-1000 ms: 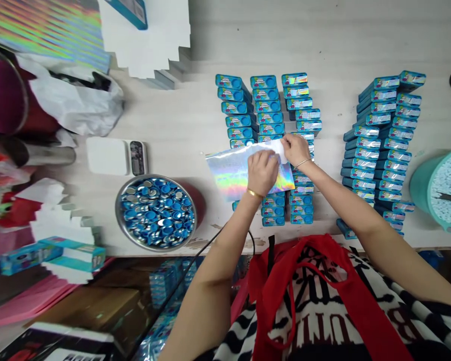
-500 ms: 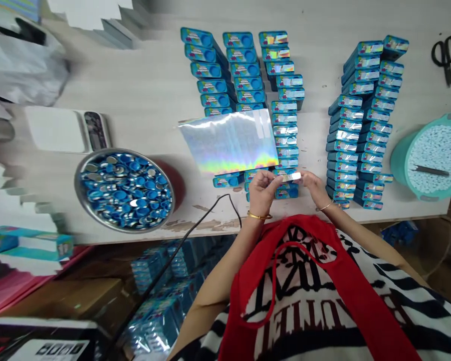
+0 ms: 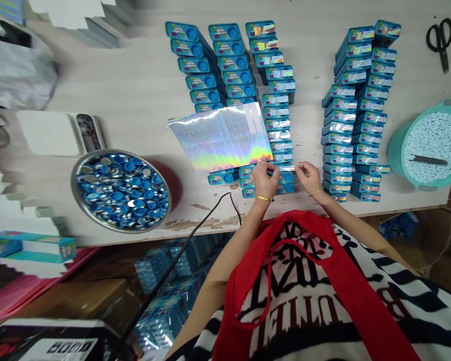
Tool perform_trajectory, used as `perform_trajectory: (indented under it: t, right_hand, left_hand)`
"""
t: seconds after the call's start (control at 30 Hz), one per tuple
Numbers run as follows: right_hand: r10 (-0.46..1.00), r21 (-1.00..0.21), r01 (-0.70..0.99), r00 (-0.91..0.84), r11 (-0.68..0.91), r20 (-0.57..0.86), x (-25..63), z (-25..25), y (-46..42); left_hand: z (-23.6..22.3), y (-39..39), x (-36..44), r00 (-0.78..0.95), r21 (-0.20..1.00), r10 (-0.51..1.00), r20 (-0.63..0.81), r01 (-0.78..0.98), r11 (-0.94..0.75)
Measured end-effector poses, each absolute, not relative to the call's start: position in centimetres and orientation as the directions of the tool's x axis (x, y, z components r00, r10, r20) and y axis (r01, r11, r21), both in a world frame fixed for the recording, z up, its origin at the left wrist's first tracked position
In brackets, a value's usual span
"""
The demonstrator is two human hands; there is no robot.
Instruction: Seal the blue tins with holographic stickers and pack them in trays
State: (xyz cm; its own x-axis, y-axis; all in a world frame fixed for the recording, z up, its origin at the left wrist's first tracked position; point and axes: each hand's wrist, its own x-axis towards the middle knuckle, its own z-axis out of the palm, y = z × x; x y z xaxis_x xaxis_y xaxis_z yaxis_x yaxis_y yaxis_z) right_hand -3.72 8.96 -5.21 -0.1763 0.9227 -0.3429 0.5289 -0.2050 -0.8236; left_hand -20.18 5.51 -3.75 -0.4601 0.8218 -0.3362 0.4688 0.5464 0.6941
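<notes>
A small shiny sticker strip (image 3: 287, 168) stretches between my two hands, low over the near end of a row of blue boxes (image 3: 279, 147). My left hand (image 3: 265, 179) pinches the strip's left end. At its other end, the thumb and forefinger of my right hand (image 3: 309, 178) are pinched together. The strip looks held just above or against a box top; I cannot tell which. Behind my left hand, a holographic sticker sheet (image 3: 221, 138) lies across the boxes, with bare backing slots at its upper right corner.
Two more rows of boxes (image 3: 338, 128) stand to the right. Beyond them are a teal tub (image 3: 396, 145) of white pellets and black scissors (image 3: 440, 45). On the left are a metal bowl (image 3: 73, 188) of blue and silver discs and a white scale (image 3: 47, 133). A black cable (image 3: 195, 230) crosses the table edge.
My hands left the sheet with a strip peeled from its upper right corner and came down to the near boxes. The strip now lies lower, flatter between both hands. The view shifted too.
</notes>
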Motion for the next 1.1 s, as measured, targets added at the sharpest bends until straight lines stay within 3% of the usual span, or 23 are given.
perform_trajectory:
  t: [0.23,0.43,0.57,0.67,0.77,0.87,0.97,1.1]
  right_hand:
    - [0.92,-0.754,0.641,-0.195,-0.143,-0.34,-3.8,-6.5,9.0]
    - [0.924,-0.772,0.607,-0.156,-0.191,-0.35,-3.8,-7.7,8.1]
    - [0.874,-0.734,0.678,-0.337,-0.034,-0.351,-3.1,-7.4,6.9]
    - [0.808,-0.627,0.773,-0.427,0.093,-0.406,-2.3,-6.8,7.1]
    - [0.858,-0.535,0.831,-0.381,0.154,-0.344,-2.9,-5.5,9.3]
    - [0.904,-0.528,0.804,-0.402,0.273,-0.146,-6.0,-3.5,13.1]
    - [0.827,-0.513,0.729,-0.559,0.453,-0.064,-11.0,-2.1,17.3]
    - [0.731,-0.471,0.698,-0.666,0.539,-0.149,-16.2,-2.9,20.9]
  left_hand:
    - [-4.1,5.5,-19.8,-0.442,0.555,0.841,-0.312,0.634,0.539]
    - [-4.3,5.4,-20.1,-0.544,0.525,0.784,-0.298,0.592,0.611]
    - [-4.5,5.5,-19.9,-0.567,0.494,0.75,-0.342,0.57,0.657]
    - [-4.3,5.2,-19.8,-0.559,0.471,0.755,-0.343,0.593,0.653]
    - [-3.3,5.6,-21.2,-0.49,0.593,0.84,-0.235,0.612,0.523]
    - [-2.1,8.2,-25.0,-0.447,0.71,0.895,0.011,0.633,0.307]
    - [-1.8,13.3,-30.0,-0.413,0.673,0.897,0.158,0.71,0.208]
    - [-3.8,19.7,-34.9,-0.221,0.548,0.973,0.066,0.823,0.149]
